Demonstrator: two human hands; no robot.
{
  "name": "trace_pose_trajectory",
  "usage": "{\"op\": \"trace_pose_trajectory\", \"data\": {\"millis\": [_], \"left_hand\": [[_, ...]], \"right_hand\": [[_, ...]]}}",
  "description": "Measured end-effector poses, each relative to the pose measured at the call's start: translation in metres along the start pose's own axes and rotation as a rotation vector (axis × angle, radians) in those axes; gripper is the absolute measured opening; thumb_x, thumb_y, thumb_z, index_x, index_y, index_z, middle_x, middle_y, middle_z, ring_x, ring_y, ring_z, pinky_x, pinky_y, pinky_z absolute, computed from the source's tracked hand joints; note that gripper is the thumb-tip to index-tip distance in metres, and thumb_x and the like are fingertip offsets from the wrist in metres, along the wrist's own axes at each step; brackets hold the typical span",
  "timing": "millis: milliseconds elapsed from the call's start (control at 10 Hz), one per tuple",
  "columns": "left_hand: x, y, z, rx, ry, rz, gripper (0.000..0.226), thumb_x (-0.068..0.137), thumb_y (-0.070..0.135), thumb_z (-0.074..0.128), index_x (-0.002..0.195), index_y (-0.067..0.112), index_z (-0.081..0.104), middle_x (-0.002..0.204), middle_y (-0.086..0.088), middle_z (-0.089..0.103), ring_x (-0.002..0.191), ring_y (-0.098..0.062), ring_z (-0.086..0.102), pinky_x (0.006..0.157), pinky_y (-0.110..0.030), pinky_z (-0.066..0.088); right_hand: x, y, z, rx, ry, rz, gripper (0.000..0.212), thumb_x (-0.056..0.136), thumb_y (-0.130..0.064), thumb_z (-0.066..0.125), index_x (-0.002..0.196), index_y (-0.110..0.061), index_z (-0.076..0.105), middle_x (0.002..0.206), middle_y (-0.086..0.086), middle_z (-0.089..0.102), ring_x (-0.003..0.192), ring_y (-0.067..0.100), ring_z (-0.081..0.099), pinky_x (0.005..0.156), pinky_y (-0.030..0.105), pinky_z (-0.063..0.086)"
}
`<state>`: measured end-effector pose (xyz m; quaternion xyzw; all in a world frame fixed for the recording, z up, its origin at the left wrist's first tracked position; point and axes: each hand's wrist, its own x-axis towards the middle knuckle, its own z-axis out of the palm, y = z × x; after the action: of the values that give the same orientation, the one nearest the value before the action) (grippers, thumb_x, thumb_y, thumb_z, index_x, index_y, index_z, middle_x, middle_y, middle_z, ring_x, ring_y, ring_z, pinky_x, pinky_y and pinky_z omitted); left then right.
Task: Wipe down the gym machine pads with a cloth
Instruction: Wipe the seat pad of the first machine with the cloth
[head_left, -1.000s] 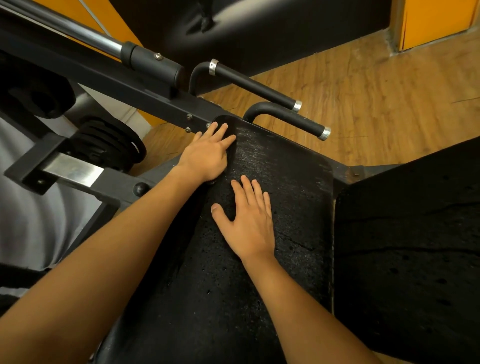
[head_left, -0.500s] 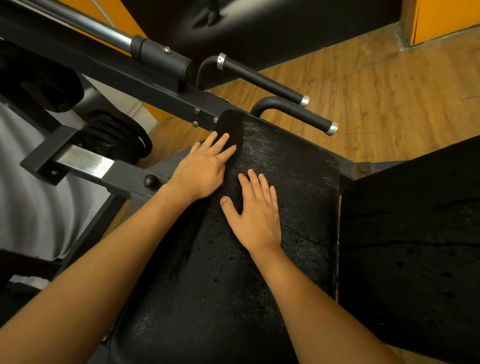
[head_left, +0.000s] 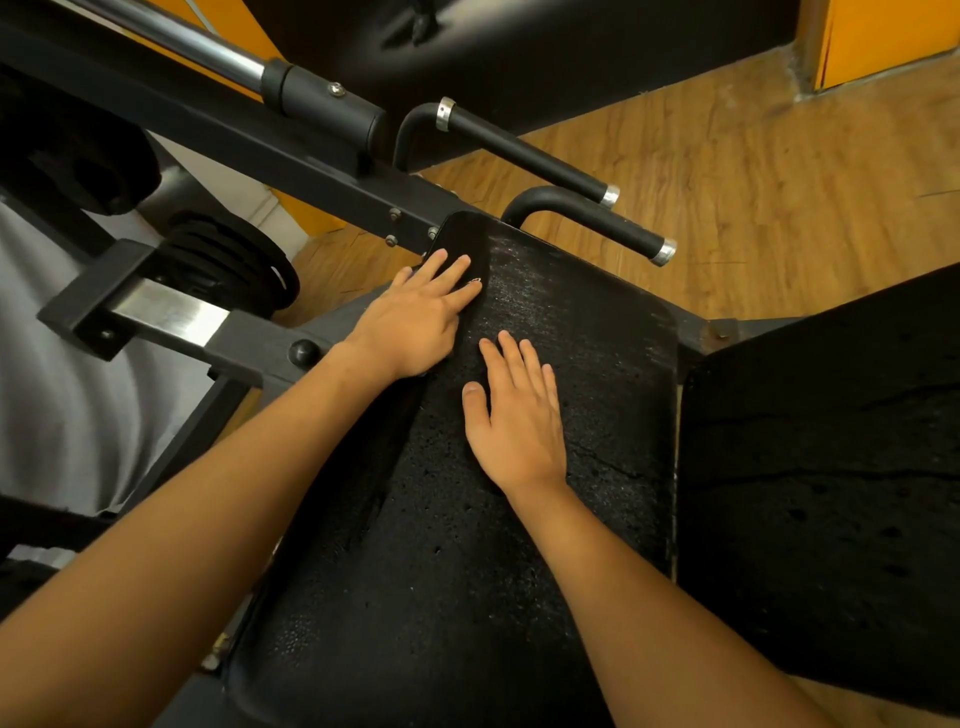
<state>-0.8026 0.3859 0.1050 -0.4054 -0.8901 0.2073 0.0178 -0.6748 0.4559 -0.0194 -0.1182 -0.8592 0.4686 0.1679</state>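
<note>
Both hands lie flat, fingers straight, holding nothing: left hand (head_left: 415, 322) on far left corner of black pad (head_left: 441, 597), right hand (head_left: 519, 426) just beside it, nearer pad's middle

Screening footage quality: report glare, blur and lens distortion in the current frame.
Head view: glare on the brushed steel bracket and the chrome rod, with a dull sheen on the far end of the pad. Also in the head view, the wide lens seems to stretch the forearms near the bottom edge. The left hand and right hand, flat on the pad, look sharp, with no motion blur.
</note>
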Motion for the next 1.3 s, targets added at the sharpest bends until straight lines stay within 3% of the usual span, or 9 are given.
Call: {"op": "trace_pose_trajectory", "data": {"millis": [300, 1000, 1300], "left_hand": [[-0.041, 0.010, 0.002, -0.030, -0.016, -0.003, 0.057, 0.107, 0.032, 0.036, 0.162, 0.022, 0.022, 0.171, -0.003, 0.005, 0.157, -0.026, -0.004, 0.125, -0.050, 0.007], [-0.106, 0.027, 0.009, 0.019, -0.027, 0.032, 0.059, 0.107, 0.034, 0.035, 0.162, 0.024, 0.019, 0.171, 0.002, 0.002, 0.157, -0.020, -0.005, 0.124, -0.043, 0.000], [-0.071, 0.027, 0.004, 0.043, -0.043, 0.007, 0.058, 0.107, 0.031, 0.033, 0.163, 0.022, 0.019, 0.171, -0.002, 0.005, 0.157, -0.023, -0.002, 0.125, -0.047, 0.006]], "right_hand": [[-0.006, 0.002, 0.000, -0.085, -0.048, 0.024, 0.058, 0.109, -0.048, 0.018, 0.164, -0.033, 0.008, 0.172, -0.009, -0.003, 0.157, 0.014, -0.012, 0.128, 0.043, -0.008], [-0.031, 0.016, -0.002, -0.078, -0.016, 0.120, 0.059, 0.109, -0.050, 0.020, 0.164, -0.032, 0.009, 0.171, -0.009, -0.003, 0.156, 0.010, -0.014, 0.128, 0.039, -0.008], [-0.032, 0.015, -0.002, -0.079, -0.020, 0.124, 0.060, 0.108, -0.050, 0.021, 0.164, -0.031, 0.011, 0.172, -0.008, -0.001, 0.157, 0.012, -0.011, 0.128, 0.041, -0.006]]}}
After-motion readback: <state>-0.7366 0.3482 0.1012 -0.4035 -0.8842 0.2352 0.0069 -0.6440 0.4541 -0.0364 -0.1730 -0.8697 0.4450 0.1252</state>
